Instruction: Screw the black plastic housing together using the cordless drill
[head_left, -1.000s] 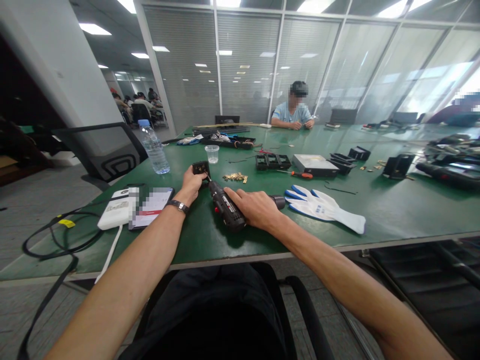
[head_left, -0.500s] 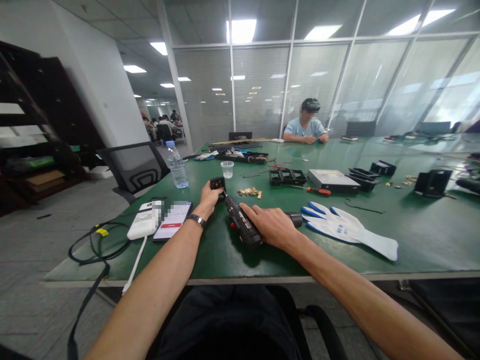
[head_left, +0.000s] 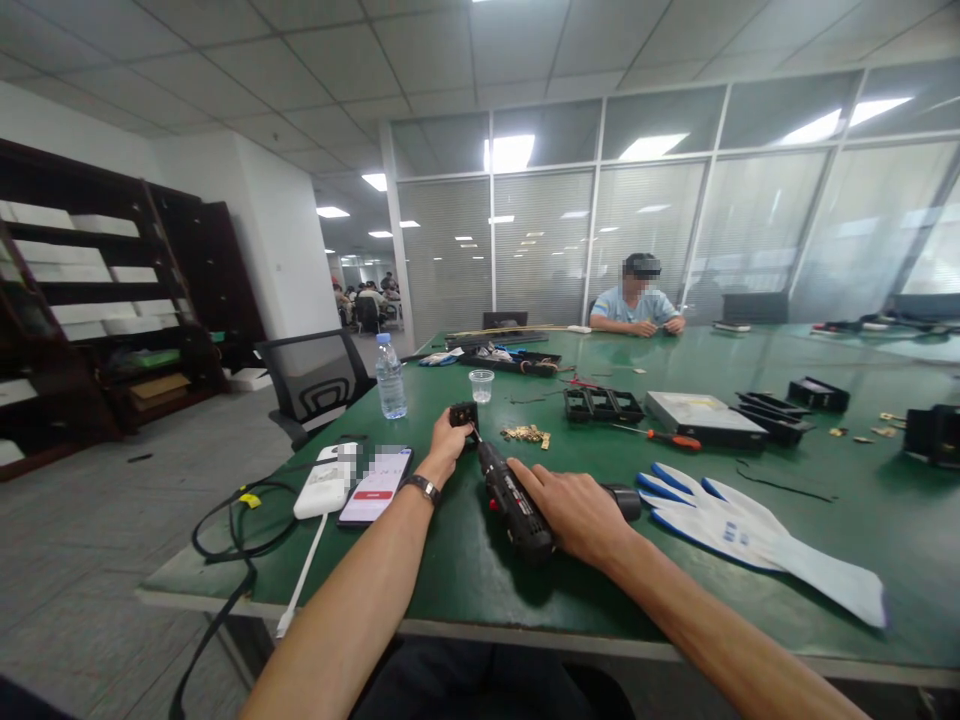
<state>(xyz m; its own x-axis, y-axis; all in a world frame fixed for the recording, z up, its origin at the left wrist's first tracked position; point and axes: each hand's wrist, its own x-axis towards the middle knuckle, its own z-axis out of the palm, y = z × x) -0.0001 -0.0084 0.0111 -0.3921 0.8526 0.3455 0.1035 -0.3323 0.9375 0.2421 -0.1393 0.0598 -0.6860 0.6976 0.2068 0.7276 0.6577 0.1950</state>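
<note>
My left hand (head_left: 448, 443) is closed around a small black block-like part (head_left: 463, 413) and holds it up above the green table. In my right hand (head_left: 577, 505) is a black cordless screwdriver (head_left: 514, 500), my fingers wrapped round its handle. The bit of the screwdriver points away from me and meets the black part near my left fingertips; the exact contact point is too small to make out. Just beyond the screwdriver lies a pile of small brass-coloured pieces (head_left: 526, 435). A clear plastic cup (head_left: 481, 386) stands behind the black part.
A phone (head_left: 375, 487), a white power bank (head_left: 328, 482) and a water bottle (head_left: 391, 378) are on the left. Rightward lie a white-and-blue glove (head_left: 750, 530), an orange-handled screwdriver (head_left: 667, 437), black trays (head_left: 602, 405) and a flat metal box (head_left: 705, 418). A person (head_left: 637, 300) sits across the table.
The view has tilted up and swung left, so everything appears lower and further right. Both hands keep their hold on the black part and the cordless screwdriver.
</note>
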